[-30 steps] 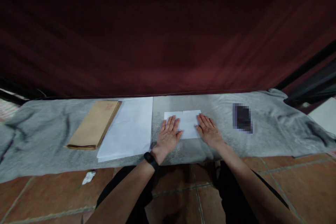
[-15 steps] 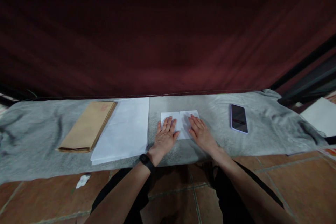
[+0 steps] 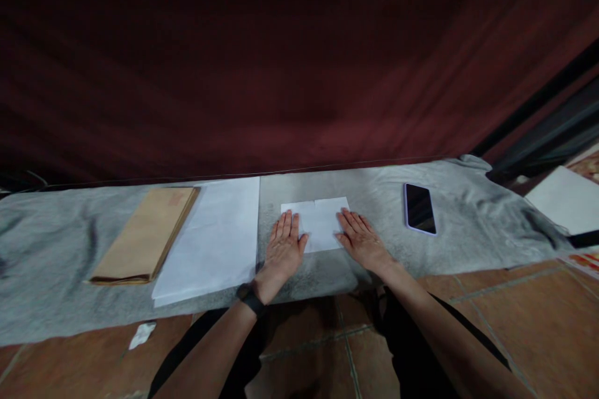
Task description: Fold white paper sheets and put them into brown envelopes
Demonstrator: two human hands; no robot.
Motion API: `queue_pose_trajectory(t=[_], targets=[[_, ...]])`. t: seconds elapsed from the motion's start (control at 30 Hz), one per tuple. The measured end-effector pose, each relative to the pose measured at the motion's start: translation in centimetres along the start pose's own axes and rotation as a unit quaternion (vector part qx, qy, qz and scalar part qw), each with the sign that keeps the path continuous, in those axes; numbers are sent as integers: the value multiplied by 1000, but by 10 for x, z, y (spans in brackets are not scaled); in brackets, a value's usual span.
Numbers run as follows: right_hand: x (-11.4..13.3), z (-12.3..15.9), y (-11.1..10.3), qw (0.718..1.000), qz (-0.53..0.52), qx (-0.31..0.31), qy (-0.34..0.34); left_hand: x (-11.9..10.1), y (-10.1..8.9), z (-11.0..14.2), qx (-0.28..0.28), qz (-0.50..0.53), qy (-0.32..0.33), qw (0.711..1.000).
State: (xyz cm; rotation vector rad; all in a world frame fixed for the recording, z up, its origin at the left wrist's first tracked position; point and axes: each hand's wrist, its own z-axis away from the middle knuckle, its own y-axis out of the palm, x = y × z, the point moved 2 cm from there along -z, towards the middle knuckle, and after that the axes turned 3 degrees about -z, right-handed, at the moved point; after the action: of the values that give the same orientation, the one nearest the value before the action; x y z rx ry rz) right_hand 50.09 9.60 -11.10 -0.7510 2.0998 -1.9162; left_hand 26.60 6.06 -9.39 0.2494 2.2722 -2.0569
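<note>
A small folded sheet of white paper (image 3: 321, 224) lies flat on the grey cloth in front of me, with a short slit or seam at the middle of its far edge. My left hand (image 3: 284, 246) rests flat over the paper's left end, fingers stretched out. On the right end, the fingertips of my right hand (image 3: 360, 237) touch the edge, also laid flat and stretched out. Neither hand grips anything. Both palms hide the paper's near corners in part.
Left of the hands lie a stack of large white sheets (image 3: 215, 243) and brown paper envelopes (image 3: 145, 234). A phone (image 3: 420, 209) in a purple case lies to the right. Grey cloth (image 3: 374, 187) covers the surface, a dark red curtain (image 3: 299, 87) hangs behind, and a crumpled tissue (image 3: 141, 335) is on the tiled floor.
My hands have spread apart toward the two ends of the folded paper, showing more of its middle. The whole view has shifted slightly.
</note>
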Motion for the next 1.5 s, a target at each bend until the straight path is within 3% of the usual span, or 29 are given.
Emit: queue_pose_trajectory(t=[0.2, 0.4, 0.53, 0.77, 0.97, 1.1, 1.2, 1.27, 1.37, 1.5], targets=[[-9, 2, -1, 1000, 4, 6, 8, 22, -5, -8, -25, 150, -50, 987], [-7, 2, -1, 1000, -3, -18, 2, 40, -1, -17, -40, 364, -143, 920], [-7, 2, -1, 1000, -4, -22, -7, 41, 2, -15, -55, 394, -178, 900], [-4, 0, -4, 999, -11, -34, -8, 25, -12, -14, -48, 361, -154, 918], [25, 2, -11, 994, -68, -19, -83, 21, -11, -15, 31, 497, -210, 841], [53, 5, -14, 986, -91, -10, -139, 20, -10, -14, 34, 531, -214, 819], [65, 4, -13, 985, -97, -14, -139, 16, -15, -11, 39, 578, -218, 786], [68, 3, -12, 987, -92, -23, -131, 11, -19, -8, 46, 610, -223, 759], [67, 0, -12, 989, -76, -29, -128, 6, -27, -5, 53, 623, -218, 750], [56, -3, -21, 990, -93, -43, -101, 13, -33, -7, 9, 650, -226, 725]])
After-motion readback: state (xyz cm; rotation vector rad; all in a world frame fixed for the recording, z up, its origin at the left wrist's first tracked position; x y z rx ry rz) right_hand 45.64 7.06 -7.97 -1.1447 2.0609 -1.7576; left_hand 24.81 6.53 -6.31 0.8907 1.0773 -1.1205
